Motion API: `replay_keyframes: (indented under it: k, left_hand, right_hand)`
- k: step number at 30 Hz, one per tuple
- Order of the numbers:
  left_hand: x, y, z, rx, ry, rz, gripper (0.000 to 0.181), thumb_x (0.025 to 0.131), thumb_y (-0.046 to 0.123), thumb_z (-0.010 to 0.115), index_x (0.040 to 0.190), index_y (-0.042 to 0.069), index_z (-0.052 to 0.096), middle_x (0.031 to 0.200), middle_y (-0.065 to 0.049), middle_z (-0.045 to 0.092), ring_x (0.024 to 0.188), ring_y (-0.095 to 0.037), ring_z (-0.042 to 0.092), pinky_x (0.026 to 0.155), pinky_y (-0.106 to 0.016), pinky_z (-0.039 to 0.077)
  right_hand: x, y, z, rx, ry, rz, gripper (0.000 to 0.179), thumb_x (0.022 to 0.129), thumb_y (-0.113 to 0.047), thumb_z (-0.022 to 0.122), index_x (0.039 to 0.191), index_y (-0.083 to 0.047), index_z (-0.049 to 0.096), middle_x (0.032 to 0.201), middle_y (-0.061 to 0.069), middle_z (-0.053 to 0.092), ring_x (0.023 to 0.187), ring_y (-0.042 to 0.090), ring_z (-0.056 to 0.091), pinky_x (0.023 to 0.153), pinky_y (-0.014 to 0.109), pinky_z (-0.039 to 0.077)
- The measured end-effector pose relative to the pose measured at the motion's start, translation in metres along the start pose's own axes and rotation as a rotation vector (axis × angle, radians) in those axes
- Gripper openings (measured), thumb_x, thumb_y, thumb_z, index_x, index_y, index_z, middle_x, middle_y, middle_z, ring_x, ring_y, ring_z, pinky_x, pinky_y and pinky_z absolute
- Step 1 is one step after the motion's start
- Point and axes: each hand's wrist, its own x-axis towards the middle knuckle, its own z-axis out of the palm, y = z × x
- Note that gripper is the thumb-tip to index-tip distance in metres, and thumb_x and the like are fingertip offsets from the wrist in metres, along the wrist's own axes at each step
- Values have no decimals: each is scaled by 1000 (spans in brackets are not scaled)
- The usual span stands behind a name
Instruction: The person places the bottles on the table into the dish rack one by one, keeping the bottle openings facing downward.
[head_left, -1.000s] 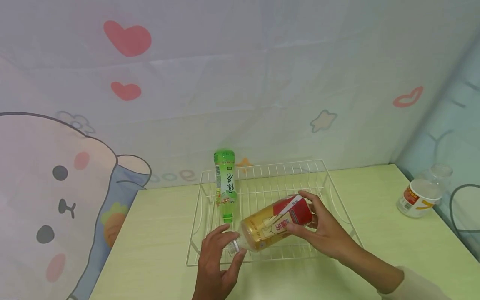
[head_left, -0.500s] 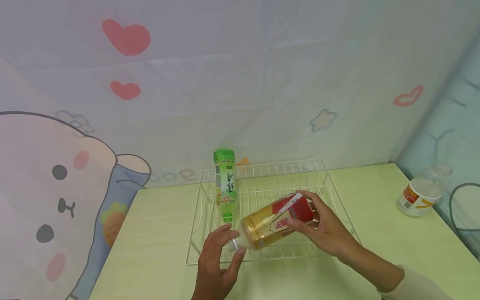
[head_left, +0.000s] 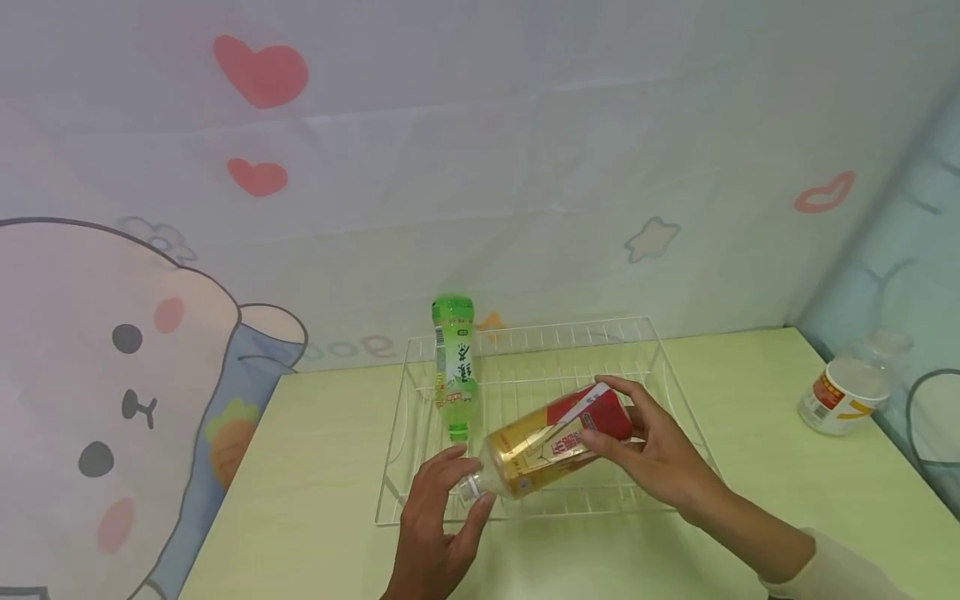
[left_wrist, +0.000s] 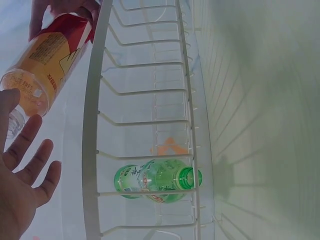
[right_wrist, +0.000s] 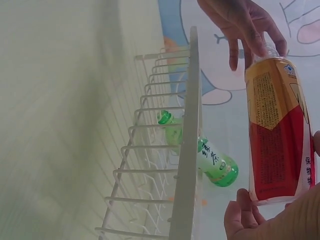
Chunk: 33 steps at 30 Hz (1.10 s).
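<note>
A: Where is the gold-and-red bottle [head_left: 553,443]?

B: Tilted above the wire rack [left_wrist: 90,130], neck in the left hand [head_left: 432,525], base end in the right hand [head_left: 660,458]. The green bottle [head_left: 454,367] leans within the rack, apart from it.

A: State of the fingers?

B: Right thumb and fingers grasp the base end. Left thumb and forefinger appear to pinch the neck, their contact being partly hidden; the other left fingers are spread.

A: Recommended handling?

B: Support both ends, turn both hands together, and squeeze lightly, as the wall looks thin.
</note>
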Motion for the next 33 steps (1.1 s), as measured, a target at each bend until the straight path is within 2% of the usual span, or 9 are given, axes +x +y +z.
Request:
replay_keyframes:
  k: [8, 16, 20, 27, 33]
  left_hand:
    - [1, 2, -2, 9, -16, -25, 30, 100, 28, 62, 119, 5, 63, 116, -7, 66, 115, -31, 61, 103, -28, 43]
    - [1, 3, -3, 17, -19, -27, 31, 99, 29, 62, 119, 6, 63, 116, -7, 66, 114, -31, 61, 99, -34, 47]
    - [0, 3, -4, 25, -22, -34, 32, 99, 30, 63, 120, 6, 63, 119, -8, 65, 115, -31, 61, 98, -35, 48]
    - [-2, 1, -6, 22, -12, -42, 35, 97, 32, 65, 120, 5, 62, 121, -10, 65, 115, -32, 60, 100, -28, 45]
    - [-6, -2, -8, 22, 4, -27, 38, 98, 33, 64, 121, 3, 62, 120, -13, 65, 114, -33, 60, 104, -23, 39]
  right_hand:
    - [1, -1, 0, 53, -16, -2, 65, 95, -20, 69, 150, -22, 35, 122, 22, 54, 97, 31, 67, 83, 36, 55]
    - [2, -3, -2, 67, -30, 43, 64, 97, -23, 66, 151, -23, 33, 124, 22, 53, 99, 31, 68, 91, 49, 51]
    - [2, -4, -2, 81, -28, 58, 63, 98, -24, 66, 151, -24, 32, 125, 22, 51, 102, 32, 67, 91, 49, 52]
    - [4, -5, -2, 93, -4, 52, 63, 98, -24, 66, 151, -22, 33, 123, 22, 51, 104, 32, 64, 86, 44, 55]
    - [6, -6, -4, 109, 20, 73, 64, 98, -26, 65, 152, -22, 32, 122, 22, 50, 101, 32, 66, 88, 44, 54]
